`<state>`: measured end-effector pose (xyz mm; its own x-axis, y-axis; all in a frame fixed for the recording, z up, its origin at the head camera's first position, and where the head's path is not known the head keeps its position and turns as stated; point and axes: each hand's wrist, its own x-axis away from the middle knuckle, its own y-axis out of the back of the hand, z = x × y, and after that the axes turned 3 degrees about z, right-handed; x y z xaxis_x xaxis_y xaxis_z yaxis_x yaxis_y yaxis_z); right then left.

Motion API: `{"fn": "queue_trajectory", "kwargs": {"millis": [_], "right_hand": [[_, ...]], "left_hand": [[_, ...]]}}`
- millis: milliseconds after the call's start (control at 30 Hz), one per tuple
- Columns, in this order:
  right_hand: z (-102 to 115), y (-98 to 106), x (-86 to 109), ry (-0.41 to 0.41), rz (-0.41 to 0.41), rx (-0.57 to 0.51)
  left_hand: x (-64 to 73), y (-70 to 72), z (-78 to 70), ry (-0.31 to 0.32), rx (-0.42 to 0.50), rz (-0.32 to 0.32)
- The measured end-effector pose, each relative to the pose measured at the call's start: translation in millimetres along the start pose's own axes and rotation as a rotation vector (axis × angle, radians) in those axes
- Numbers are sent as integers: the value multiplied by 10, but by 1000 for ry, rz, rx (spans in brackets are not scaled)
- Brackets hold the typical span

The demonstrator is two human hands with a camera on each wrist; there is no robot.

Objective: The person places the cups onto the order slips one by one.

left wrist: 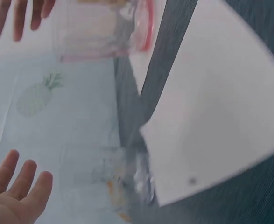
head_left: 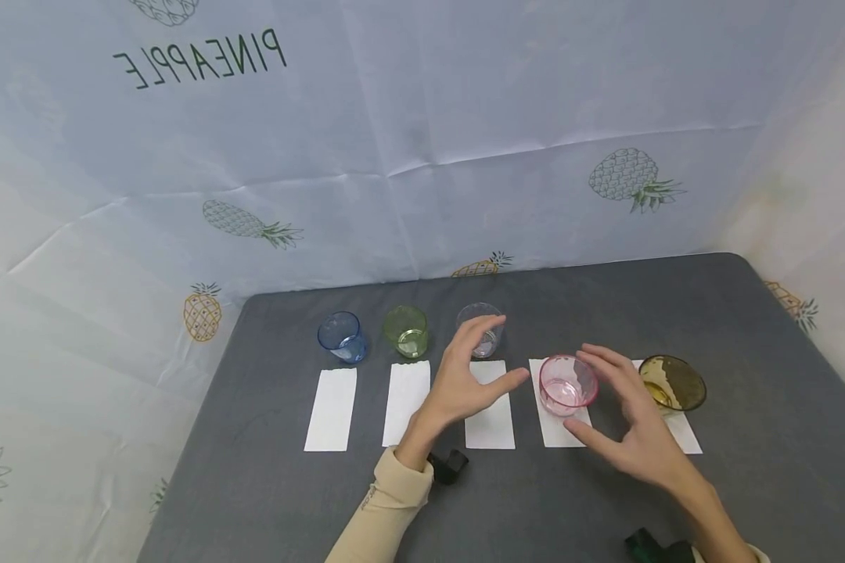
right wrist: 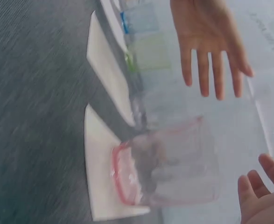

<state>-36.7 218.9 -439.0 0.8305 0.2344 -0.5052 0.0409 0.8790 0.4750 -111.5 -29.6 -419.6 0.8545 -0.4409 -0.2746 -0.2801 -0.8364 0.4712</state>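
Note:
A pink-rimmed glass [head_left: 567, 385] stands on a white paper strip, right of the middle. My right hand [head_left: 634, 422] is beside it, thumb and fingers spread apart; in the right wrist view a gap shows between its fingers [right wrist: 263, 179] and the pink glass [right wrist: 169, 163]. My left hand [head_left: 463, 383] hovers over the third strip, fingers extended and holding nothing. It partly covers the clear glass [head_left: 491, 340] behind it. Behind my right hand, an amber glass [head_left: 676, 383] stands on the rightmost strip.
Farther left, a blue glass [head_left: 343, 338] and a green glass [head_left: 406, 332] stand behind white paper strips [head_left: 331, 410] on the dark grey table [head_left: 253, 485]. A pineapple-print curtain [head_left: 408, 195] hangs along the table's back edge.

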Motion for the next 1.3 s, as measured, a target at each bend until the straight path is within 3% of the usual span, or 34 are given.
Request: {"fn": "queue_trajectory", "kwargs": {"millis": [200, 433, 667, 900, 1300], "right_hand": [[144, -92, -72, -43, 32, -61], [278, -282, -139, -24, 70, -42], [358, -468, -162, 2, 103, -48], [297, -693, -133, 25, 115, -39], [106, -989, 3, -69, 183, 163]], "left_hand": [[-99, 199, 54, -11, -24, -33], [-212, 326, 168, 22, -58, 7], [-267, 329, 273, 44, -74, 23], [-309, 294, 359, 66, -100, 33], [-320, 235, 447, 89, -119, 36]]}}
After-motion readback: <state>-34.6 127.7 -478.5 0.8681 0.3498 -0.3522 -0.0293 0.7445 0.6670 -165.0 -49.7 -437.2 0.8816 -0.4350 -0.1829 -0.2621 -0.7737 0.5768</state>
